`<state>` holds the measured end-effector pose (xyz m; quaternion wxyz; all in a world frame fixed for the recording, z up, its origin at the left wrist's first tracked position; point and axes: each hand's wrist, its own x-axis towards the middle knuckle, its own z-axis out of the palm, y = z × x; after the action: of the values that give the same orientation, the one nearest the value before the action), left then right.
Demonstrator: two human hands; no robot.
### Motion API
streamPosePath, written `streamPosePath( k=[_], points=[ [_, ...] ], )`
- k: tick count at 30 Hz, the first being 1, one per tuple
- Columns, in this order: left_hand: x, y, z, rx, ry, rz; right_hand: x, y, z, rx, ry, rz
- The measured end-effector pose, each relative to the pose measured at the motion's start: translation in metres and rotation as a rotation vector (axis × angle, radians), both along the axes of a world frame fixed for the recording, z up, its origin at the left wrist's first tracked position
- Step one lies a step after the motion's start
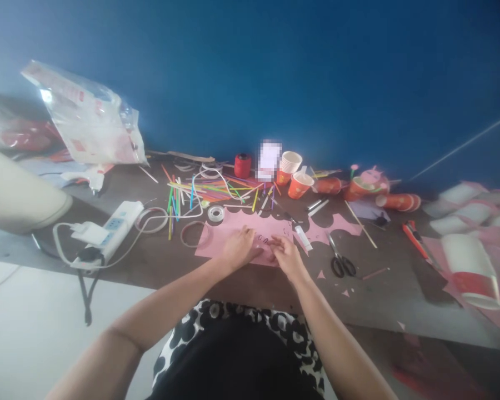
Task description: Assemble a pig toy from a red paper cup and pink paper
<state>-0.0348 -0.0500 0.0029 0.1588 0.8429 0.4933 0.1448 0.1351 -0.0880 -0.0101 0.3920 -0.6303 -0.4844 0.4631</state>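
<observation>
A sheet of pink paper (216, 236) lies flat on the dark table in front of me. My left hand (240, 245) rests on its middle, fingers stretched out over the surface. Just right of it, my right hand (287, 256) touches the sheet with its fingers slightly bent and apart; I see nothing held in it. Small dark oval marks (263, 239) show on the paper between the two hands; whether drawn or loose I cannot tell. A roll of white tape (215, 213) sits at the sheet's upper left, and a larger tape ring (195, 234) overlaps its left edge.
Black-handled scissors (342, 265) and scalloped pink paper (337, 226) lie to the right, a red utility knife (416, 239) beyond. Colourful straws (216, 189) and paper cups (300, 184) are at the back. A power strip (123, 219) with cable and a glue gun (94, 179) stand left.
</observation>
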Motion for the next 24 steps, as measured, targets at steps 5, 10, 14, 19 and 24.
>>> streamPosePath(
  k=[5, 10, 14, 19, 24],
  points=[
    [0.010, 0.008, 0.007, -0.157, -0.007, -0.011, -0.003, -0.007, 0.004, 0.029, 0.024, -0.012],
    [0.006, 0.011, 0.004, -0.177, -0.153, -0.091, 0.000, -0.010, 0.002, 0.086, -0.068, -0.013],
    [0.004, 0.008, -0.001, -0.184, -0.307, -0.149, -0.001, -0.008, -0.002, 0.115, -0.046, 0.002],
    [0.005, 0.013, -0.011, -0.292, -0.592, -0.021, -0.009, -0.002, -0.001, 0.061, 0.155, 0.060],
    [0.001, 0.016, -0.023, -0.430, -0.791, 0.114, -0.016, 0.004, -0.004, 0.040, 0.237, 0.090]
  ],
)
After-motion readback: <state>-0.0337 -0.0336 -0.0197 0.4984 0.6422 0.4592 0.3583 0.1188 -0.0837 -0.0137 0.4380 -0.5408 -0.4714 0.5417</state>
